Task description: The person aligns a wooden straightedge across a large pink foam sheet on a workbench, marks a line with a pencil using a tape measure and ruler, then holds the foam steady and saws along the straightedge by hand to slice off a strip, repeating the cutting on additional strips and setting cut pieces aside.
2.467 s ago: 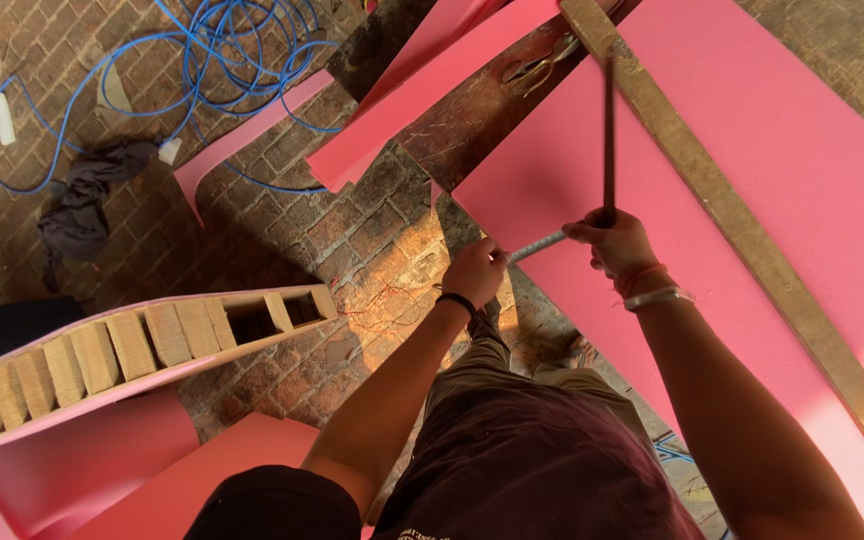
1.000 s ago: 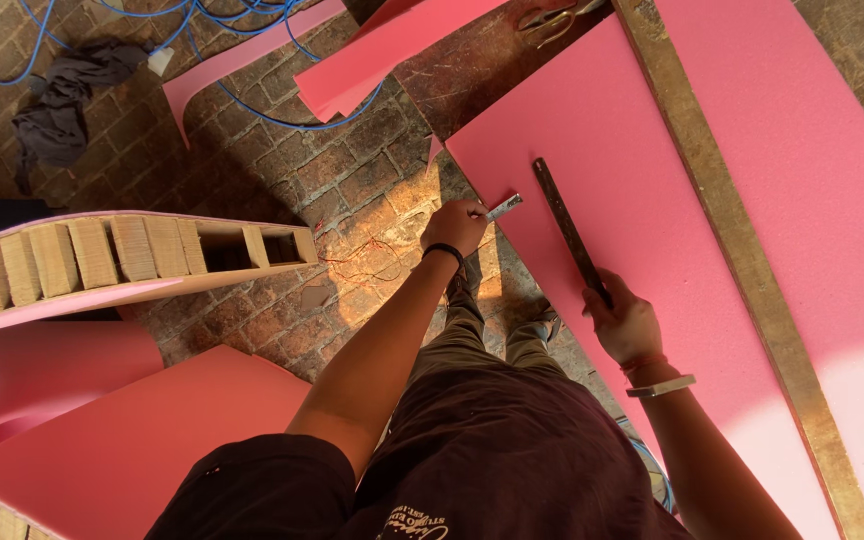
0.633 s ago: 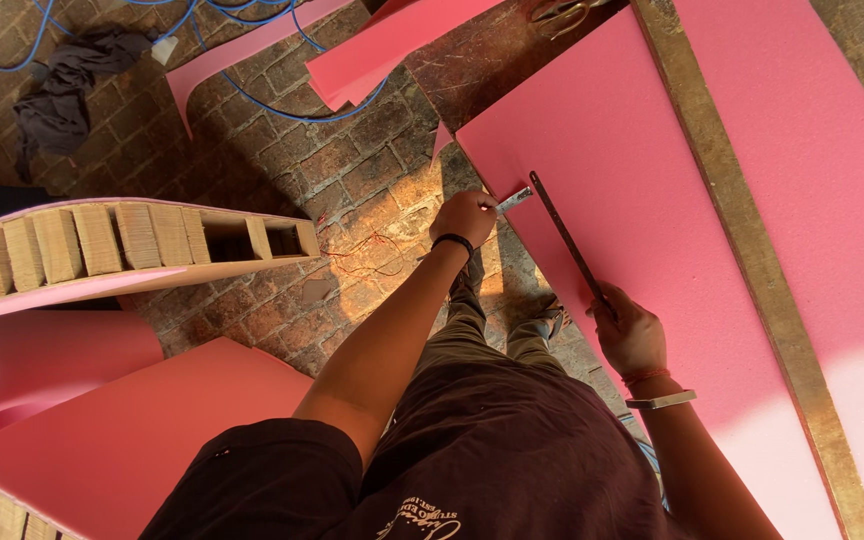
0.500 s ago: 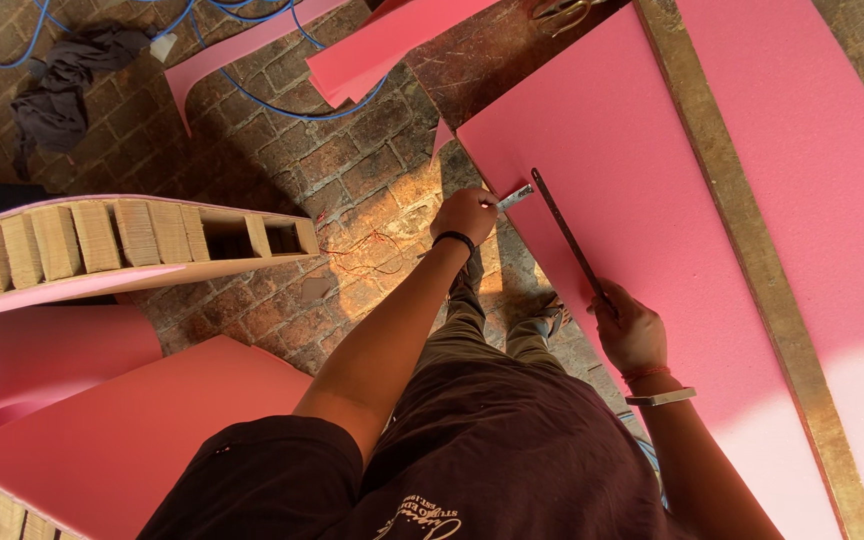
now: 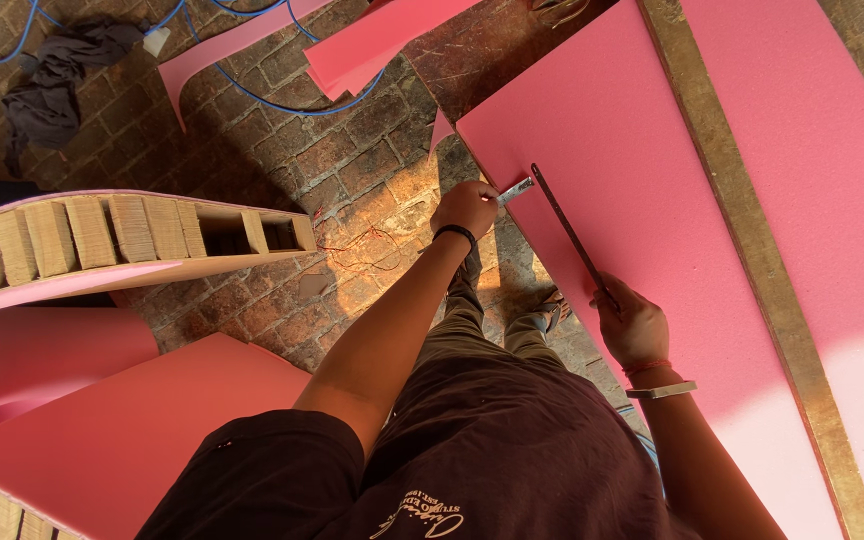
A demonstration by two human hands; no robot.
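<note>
A large pink foam sheet (image 5: 642, 190) lies on the brick floor to my right. My left hand (image 5: 466, 207) grips a small metal-bladed cutter (image 5: 514, 190) whose tip rests at the sheet's left edge. My right hand (image 5: 632, 325) presses down the near end of a thin dark metal ruler (image 5: 572, 235) that lies flat on the sheet, slanting up towards the cutter's tip. A dark band circles my left wrist and a metal bracelet my right.
A long wooden plank (image 5: 742, 230) lies across the foam. Pink offcuts (image 5: 372, 45), blue cable (image 5: 282, 95) and a dark cloth (image 5: 47, 85) are at the top left. A pink-faced panel with cardboard ribs (image 5: 122, 235) and a pink board (image 5: 142, 430) lie left.
The ruler, held upright over the sheet 2.5 s ago, has been laid flat on the foam, and my right hand has slid down to its near end. My left hand stays at the edge.
</note>
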